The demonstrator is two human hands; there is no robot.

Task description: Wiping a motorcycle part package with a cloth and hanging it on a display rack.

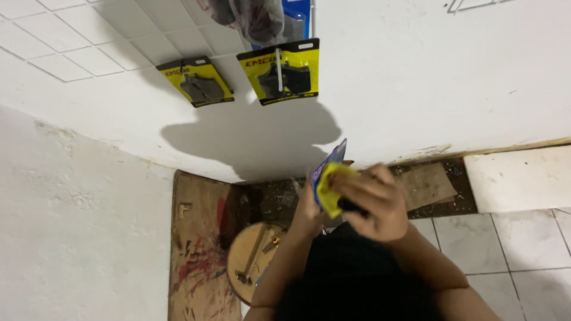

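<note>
Both hands are raised together in front of a white wall. My left hand (308, 209) grips a flat blue carded package (331, 163) from behind. My right hand (373, 202) closes over a yellow carded package (331, 189) lying in front of the blue one. Higher on the wall hang two yellow-and-black carded packs with dark parts, one at the left (196, 81) and one at the centre (282, 71). Clear bagged items on a blue card (262, 18) hang above them.
A round wooden stool (250, 261) with a hammer and small tools on it stands below, beside a stained board (196, 249) leaning in the corner. Pale floor tiles (517, 249) lie to the right, and debris sits along the wall base (428, 187).
</note>
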